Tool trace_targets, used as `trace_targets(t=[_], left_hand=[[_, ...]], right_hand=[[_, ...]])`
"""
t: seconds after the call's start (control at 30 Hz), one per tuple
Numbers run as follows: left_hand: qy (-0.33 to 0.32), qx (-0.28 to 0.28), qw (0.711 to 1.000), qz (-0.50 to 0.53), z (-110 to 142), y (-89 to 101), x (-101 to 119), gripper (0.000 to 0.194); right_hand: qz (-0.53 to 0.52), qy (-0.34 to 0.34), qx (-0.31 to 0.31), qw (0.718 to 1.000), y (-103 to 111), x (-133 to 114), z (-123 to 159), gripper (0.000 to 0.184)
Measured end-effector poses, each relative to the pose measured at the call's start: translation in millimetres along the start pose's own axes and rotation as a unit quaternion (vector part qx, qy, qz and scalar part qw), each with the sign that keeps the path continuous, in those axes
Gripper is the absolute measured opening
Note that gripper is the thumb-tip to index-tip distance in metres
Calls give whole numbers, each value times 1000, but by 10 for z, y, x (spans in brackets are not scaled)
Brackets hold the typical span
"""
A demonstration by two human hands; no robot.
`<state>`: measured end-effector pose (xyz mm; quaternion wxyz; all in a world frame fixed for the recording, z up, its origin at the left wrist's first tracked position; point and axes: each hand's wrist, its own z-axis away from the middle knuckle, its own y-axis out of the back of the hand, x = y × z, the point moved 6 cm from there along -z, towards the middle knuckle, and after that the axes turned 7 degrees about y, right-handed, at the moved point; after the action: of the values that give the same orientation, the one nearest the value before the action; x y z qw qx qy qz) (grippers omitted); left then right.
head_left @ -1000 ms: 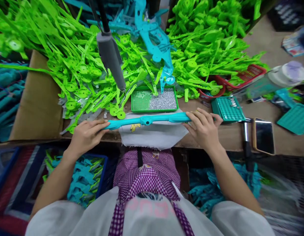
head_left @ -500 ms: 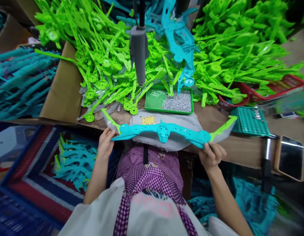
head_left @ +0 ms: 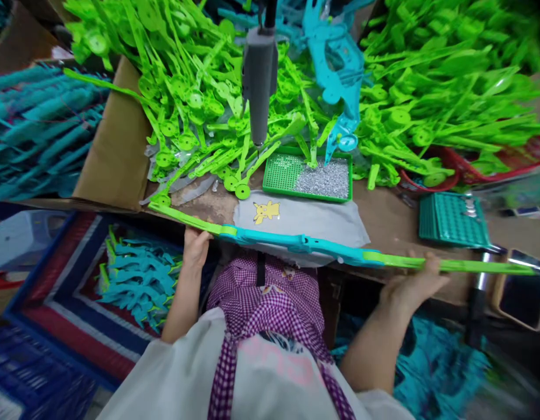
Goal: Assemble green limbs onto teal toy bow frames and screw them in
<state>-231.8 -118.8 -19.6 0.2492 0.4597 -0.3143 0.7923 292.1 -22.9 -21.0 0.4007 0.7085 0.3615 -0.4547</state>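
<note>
Holding the bow (head_left: 274,237) level across the cloth (head_left: 296,217) seems best. The left hand (head_left: 196,248), nearly closed, pinches its left part; the right hand (head_left: 412,286), blurred, closes loosely on its right part.

The slender bow-like piece (head_left: 304,242) — turquoise centre, lime-green arms (head_left: 480,266) extended both ways — stretches edge-on across mid-frame, sloping down rightward.
</note>
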Motion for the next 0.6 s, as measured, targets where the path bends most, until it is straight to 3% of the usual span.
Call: trace_targets(t=[0.03, 0.1, 0.27, 0.5, 0.6], left_hand=[[-8, -14, 1000, -3, -3, -25, 9, 55], [-21, -50, 998, -21, 1, -74, 23, 55], [-108, -58, 989, -78, 24, -106, 147, 50], [-167, -79, 983, -16, -156, -141, 428, 52], [-203, -95, 974, -23, -234, -161, 572, 49]], right_hand=[[-35, -26, 96, 994, 67, 27, -87, 32], [-95, -28, 198, 975, 96, 3, -220, 35], [-155, 52, 320, 933, 43, -250, -342, 26], [-173, 36, 357, 917, -304, -238, -444, 27], [-175, 38, 322, 930, -435, -229, -517, 32]])
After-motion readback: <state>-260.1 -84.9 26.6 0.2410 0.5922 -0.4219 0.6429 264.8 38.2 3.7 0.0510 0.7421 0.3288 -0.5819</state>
